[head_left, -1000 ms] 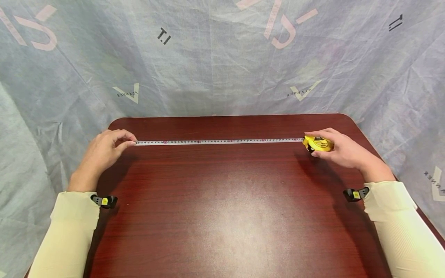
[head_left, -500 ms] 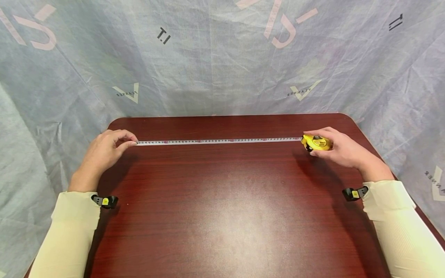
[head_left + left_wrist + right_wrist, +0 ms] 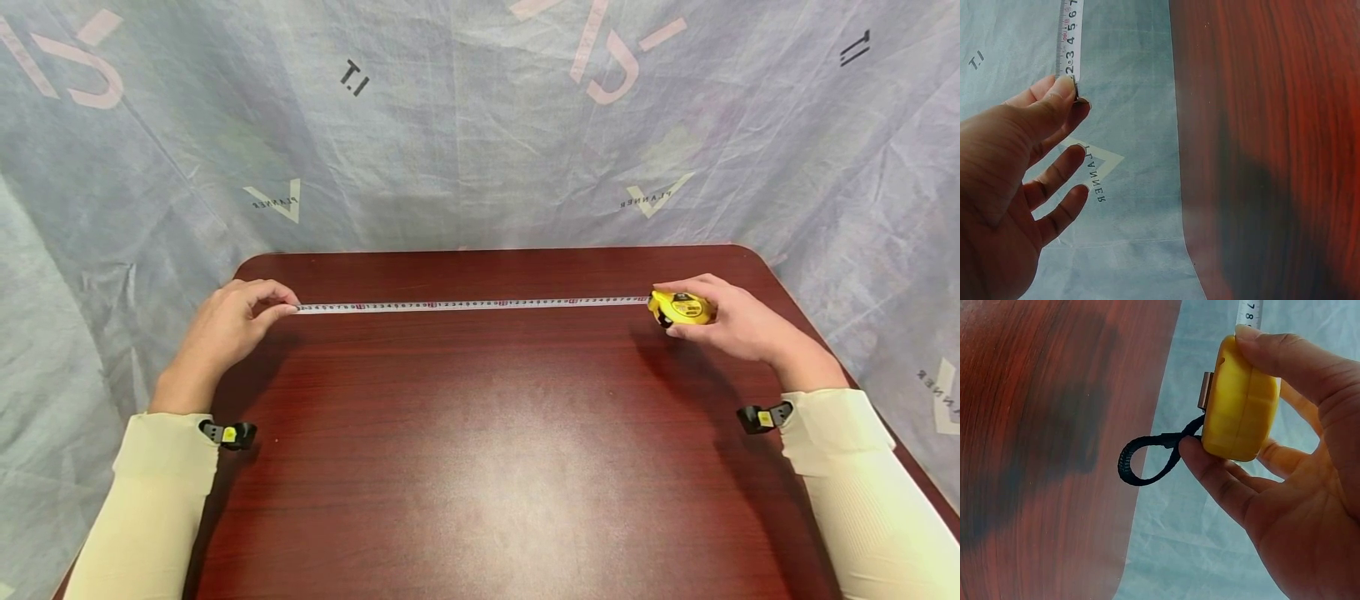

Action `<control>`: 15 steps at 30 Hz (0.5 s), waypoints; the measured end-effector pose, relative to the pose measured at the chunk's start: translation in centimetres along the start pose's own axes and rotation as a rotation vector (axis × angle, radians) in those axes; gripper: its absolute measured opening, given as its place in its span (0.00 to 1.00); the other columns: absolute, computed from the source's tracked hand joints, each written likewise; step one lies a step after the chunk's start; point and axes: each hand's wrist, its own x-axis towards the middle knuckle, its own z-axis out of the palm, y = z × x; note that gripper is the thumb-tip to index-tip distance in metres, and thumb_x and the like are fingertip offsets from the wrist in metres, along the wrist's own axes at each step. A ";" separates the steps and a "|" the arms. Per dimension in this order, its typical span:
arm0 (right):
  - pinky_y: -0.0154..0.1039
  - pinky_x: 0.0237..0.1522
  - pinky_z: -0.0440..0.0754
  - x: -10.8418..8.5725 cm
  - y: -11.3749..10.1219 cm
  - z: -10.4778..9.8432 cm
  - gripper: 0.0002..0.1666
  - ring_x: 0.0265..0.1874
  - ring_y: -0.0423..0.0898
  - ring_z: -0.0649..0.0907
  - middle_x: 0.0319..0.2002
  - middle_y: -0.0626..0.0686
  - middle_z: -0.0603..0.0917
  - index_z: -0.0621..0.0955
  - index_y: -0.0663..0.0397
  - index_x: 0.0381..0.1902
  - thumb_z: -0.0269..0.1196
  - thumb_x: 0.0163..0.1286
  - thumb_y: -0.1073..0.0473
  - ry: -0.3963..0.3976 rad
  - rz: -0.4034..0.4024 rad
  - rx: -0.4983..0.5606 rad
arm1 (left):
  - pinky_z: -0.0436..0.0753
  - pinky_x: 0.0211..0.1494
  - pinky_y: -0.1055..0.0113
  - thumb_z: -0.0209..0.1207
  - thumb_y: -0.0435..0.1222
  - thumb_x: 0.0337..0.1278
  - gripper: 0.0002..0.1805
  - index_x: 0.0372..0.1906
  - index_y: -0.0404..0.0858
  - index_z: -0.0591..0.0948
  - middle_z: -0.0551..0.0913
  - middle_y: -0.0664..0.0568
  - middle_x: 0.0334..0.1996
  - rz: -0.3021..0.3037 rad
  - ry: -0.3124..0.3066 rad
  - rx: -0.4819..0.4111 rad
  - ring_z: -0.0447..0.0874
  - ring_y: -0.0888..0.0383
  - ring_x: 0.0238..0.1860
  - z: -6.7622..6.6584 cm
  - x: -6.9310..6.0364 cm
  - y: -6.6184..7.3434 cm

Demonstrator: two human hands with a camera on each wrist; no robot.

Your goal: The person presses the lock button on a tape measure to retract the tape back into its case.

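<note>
A yellow tape measure [image 3: 684, 309] is gripped by its case in my right hand [image 3: 750, 325], above the table's right side. Its white blade [image 3: 465, 305], with black numbers and red tens, spans straight across to the left. There my left hand [image 3: 225, 333] pinches the blade's end between thumb and index finger. In the left wrist view the blade end [image 3: 1070, 44] runs up from the pinch, and the other fingers are spread loosely. The right wrist view shows a black wrist strap [image 3: 1127, 459] and a metal clip [image 3: 1205, 392] on the case, with my thumb near the blade's mouth.
Below lies a dark red wooden table [image 3: 480, 417] with rounded far corners. A grey-blue printed cloth [image 3: 450, 150] hangs behind it and along both sides. Black cameras sit at the left cuff [image 3: 236, 435] and right cuff [image 3: 756, 419].
My right hand has shifted slightly left with the case, and my left hand slightly right. The visible length of blade between them is a little shorter.
</note>
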 end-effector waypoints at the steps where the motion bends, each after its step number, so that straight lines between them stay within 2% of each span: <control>1: 0.26 0.44 0.71 0.0 0.0 0.0 0.37 0.47 0.50 0.78 0.54 0.59 0.78 0.79 0.47 0.68 0.78 0.61 0.63 0.000 0.001 0.001 | 0.68 0.42 0.51 0.72 0.38 0.62 0.05 0.40 0.50 0.87 0.86 0.51 0.38 0.001 0.000 0.001 0.75 0.50 0.41 0.0 0.0 0.0; 15: 0.26 0.43 0.72 0.2 -0.5 0.2 0.37 0.47 0.50 0.77 0.55 0.58 0.78 0.80 0.47 0.68 0.78 0.60 0.61 -0.007 0.023 0.027 | 0.69 0.42 0.53 0.71 0.38 0.63 0.04 0.40 0.50 0.87 0.86 0.52 0.37 0.011 0.001 -0.007 0.74 0.52 0.39 0.1 0.1 0.0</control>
